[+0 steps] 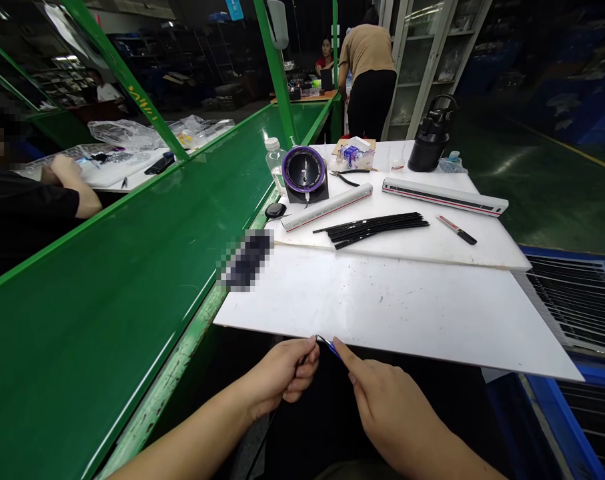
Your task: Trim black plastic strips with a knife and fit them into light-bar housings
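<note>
Just off the table's near edge, my left hand (293, 373) is closed around a thin dark piece, mostly hidden by the fingers. My right hand (382, 393) grips a small blue-handled tool (331, 346), its index finger stretched along it and its metal tip meeting the piece at my left fingertips. Farther back on the white board lie a bundle of black strips (377, 229), two white model train bodies (327, 208) (445, 197) with red stripes, and a red and black knife or marker (457, 230).
Behind the strips stand a purple-rimmed round device (305, 170), a clear bottle (275, 160), black-handled pliers (349, 177) and a black flask (431, 137). A green partition (132, 247) runs along the left, with a person beyond it. Blue-edged crates (577, 293) are at right.
</note>
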`<state>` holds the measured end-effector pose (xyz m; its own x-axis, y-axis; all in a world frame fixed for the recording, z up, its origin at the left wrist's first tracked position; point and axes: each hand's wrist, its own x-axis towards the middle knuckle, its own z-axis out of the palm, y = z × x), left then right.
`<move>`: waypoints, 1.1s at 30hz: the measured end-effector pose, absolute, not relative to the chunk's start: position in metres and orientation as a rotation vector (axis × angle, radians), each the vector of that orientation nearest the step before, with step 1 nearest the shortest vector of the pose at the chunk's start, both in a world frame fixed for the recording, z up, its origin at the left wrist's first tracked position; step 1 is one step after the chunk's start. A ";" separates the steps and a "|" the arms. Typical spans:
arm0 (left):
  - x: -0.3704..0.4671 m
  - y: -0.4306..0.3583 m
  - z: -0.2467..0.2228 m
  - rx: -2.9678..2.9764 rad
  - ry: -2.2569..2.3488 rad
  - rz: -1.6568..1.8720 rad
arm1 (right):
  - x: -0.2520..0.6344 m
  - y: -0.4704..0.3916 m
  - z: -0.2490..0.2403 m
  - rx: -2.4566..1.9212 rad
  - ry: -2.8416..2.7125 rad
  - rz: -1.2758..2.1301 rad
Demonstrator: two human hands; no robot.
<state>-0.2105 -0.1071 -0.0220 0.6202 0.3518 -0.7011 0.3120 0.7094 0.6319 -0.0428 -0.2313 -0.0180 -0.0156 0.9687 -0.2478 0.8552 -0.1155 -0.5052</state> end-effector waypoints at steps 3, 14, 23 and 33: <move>-0.210 -0.106 -0.022 0.824 0.921 0.007 | -0.042 -0.228 -0.017 -2.045 -1.975 0.810; -0.212 -0.103 -0.025 0.786 0.901 0.008 | -0.046 -0.230 -0.019 -2.143 -2.133 0.687; -0.211 -0.102 -0.026 0.773 0.876 0.010 | -0.040 -0.228 -0.022 -1.985 -1.920 0.854; -0.217 -0.098 -0.030 0.590 0.796 -0.009 | -0.049 -0.233 -0.027 -2.127 -2.180 0.588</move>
